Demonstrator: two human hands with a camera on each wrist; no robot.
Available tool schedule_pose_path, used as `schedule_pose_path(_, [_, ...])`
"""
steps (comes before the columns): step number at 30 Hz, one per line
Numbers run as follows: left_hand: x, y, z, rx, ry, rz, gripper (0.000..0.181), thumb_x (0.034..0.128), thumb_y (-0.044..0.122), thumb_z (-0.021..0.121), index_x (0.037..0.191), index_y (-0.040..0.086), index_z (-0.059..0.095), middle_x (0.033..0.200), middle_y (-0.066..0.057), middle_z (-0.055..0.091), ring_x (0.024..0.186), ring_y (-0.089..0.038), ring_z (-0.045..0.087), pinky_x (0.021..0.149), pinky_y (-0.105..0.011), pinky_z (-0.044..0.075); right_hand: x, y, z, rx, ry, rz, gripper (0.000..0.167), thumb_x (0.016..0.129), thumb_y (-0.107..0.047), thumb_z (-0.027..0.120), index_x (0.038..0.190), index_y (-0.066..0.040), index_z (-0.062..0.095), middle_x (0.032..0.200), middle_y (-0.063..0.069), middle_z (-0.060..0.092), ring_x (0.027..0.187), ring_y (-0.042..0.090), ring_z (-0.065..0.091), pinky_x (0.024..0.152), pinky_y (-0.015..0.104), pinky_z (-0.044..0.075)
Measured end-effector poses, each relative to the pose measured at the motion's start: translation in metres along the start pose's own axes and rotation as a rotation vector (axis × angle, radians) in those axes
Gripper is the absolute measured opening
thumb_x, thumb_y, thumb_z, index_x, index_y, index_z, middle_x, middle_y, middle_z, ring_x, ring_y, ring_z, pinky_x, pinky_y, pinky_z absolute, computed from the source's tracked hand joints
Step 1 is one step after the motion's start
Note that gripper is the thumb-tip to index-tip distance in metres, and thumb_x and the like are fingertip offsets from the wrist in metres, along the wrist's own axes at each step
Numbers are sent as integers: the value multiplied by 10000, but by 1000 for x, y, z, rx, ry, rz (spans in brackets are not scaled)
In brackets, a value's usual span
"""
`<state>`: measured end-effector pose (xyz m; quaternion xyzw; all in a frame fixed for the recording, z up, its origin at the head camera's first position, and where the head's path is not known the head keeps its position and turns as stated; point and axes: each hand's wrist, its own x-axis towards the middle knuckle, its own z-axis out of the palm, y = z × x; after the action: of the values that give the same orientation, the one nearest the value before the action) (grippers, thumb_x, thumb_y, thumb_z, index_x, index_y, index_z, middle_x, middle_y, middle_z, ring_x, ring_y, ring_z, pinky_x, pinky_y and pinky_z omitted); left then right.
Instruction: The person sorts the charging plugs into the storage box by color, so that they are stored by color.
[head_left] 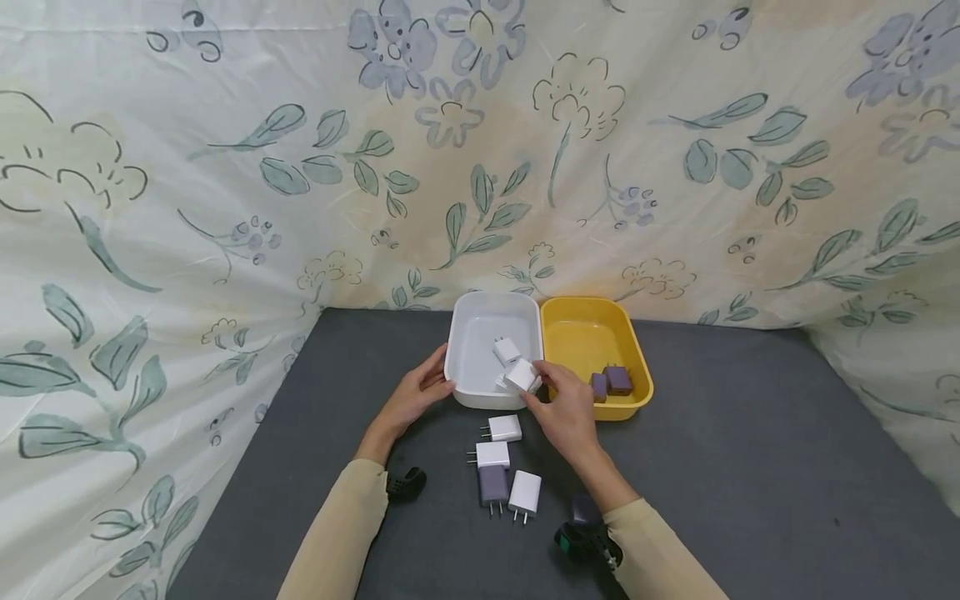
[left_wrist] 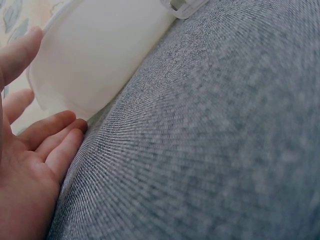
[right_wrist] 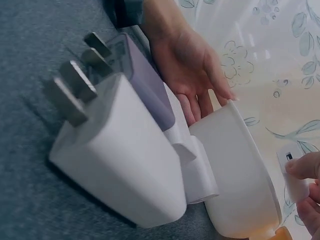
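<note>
My right hand (head_left: pixel 567 417) pinches a white charger plug (head_left: pixel 522 376) between thumb and fingers, over the near right part of a white bin (head_left: pixel 474 342). The right wrist view shows a port in the end of this held charger (right_wrist: pixel 296 182). Against the bin's left wall rests my left hand (head_left: pixel 408 404), its fingers loosely extended in the left wrist view. Inside the white bin lies another white charger (head_left: pixel 506 351); more white shows partly hidden behind the held one. Adjoining on the right, a yellow bin (head_left: pixel 581 329) contains purple chargers (head_left: pixel 618 380).
In front of the bins, white chargers (head_left: pixel 524 492) and a purple charger (head_left: pixel 492 485) lie on the dark grey table (head_left: pixel 735 450), prongs showing. Another dark block (head_left: pixel 585 509) sits beside the right wrist. A floral curtain (head_left: pixel 480 208) hangs behind the table.
</note>
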<state>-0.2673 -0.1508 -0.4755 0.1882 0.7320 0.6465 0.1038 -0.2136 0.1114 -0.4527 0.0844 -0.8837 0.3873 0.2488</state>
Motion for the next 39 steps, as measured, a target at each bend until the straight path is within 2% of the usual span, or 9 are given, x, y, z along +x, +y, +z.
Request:
schedule_pose_path(9, [0, 0, 1, 5, 4, -10, 722, 951, 73, 612, 1558, 107, 222, 1513, -235, 397, 1394, -374, 405, 1106, -484, 386, 11, -2, 4, -11, -12, 29, 478, 742, -120, 853, 1178, -37, 677, 1127, 146, 701, 984, 282, 700, 860, 390, 576])
schedule_pose_path(16, [-1, 1, 0, 5, 8, -10, 729, 948, 89, 621, 1558, 110, 223, 1516, -226, 397, 1401, -358, 400, 1113, -476, 375, 19, -8, 8, -21, -32, 34, 468, 745, -135, 851, 1175, -61, 681, 1102, 133, 708, 974, 281, 703, 816, 400, 589])
schedule_pose_path(23, [0, -1, -1, 5, 5, 8, 726, 947, 76, 619, 1557, 107, 226, 1502, -237, 411, 1390, -368, 412, 1087, -372, 431, 25, -12, 11, 14, -45, 61, 449, 759, -126, 841, 1173, -64, 678, 1126, 126, 700, 996, 279, 699, 876, 405, 572])
schedule_pose_path(28, [0, -3, -2, -7, 6, 13, 727, 947, 68, 617, 1558, 104, 223, 1502, -251, 404, 1384, -376, 418, 1065, -324, 452, 25, -12, 14, 27, -49, 61, 447, 755, -117, 842, 1168, -60, 682, 1135, 127, 704, 995, 276, 706, 873, 387, 573])
schedule_pose_path(35, [1, -5, -2, -20, 11, -5, 731, 946, 77, 623, 1558, 116, 226, 1499, -260, 401, 1390, -378, 410, 1089, -395, 428, 26, -10, 15, 80, -24, 10, 351, 842, -181, 768, 1146, -28, 685, 1093, 151, 704, 984, 307, 700, 868, 391, 574])
schedule_pose_path(39, [1, -5, -1, -17, 14, -11, 729, 945, 74, 622, 1558, 125, 231, 1503, -247, 403, 1395, -368, 407, 1107, -442, 399, 26, -7, 14, 109, 4, -14, 276, 866, -125, 725, 1116, -13, 693, 1048, 158, 709, 947, 305, 701, 852, 397, 580])
